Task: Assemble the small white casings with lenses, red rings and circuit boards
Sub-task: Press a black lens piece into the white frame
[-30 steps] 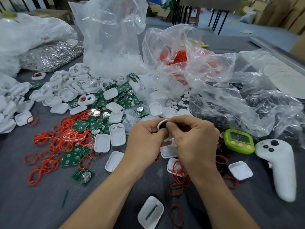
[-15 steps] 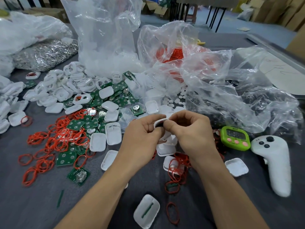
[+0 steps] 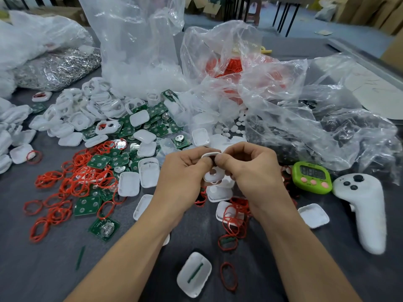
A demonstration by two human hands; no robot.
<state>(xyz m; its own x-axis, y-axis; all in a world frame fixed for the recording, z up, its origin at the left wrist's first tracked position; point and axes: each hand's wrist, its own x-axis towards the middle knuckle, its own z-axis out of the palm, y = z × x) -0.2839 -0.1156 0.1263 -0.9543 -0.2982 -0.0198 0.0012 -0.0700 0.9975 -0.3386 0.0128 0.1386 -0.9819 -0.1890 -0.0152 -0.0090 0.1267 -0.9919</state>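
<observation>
At frame centre we pinch a small white casing (image 3: 214, 175) between left hand (image 3: 183, 171) and right hand (image 3: 250, 168), above the tabletop (image 3: 43, 269). Red rings (image 3: 82, 177) and circuit boards (image 3: 98, 161) litter the left. A green timer (image 3: 311, 178) and white controller (image 3: 366, 214) lie right, with crumpled plastic bags (image 3: 283, 94) crowding behind.

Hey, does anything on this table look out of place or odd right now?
Two things are not assembly parts: a green timer and a white handheld controller, both on the right. Also, a thin green sliver lies inside the open casing half nearest the camera, possibly a broken-off scrap.
</observation>
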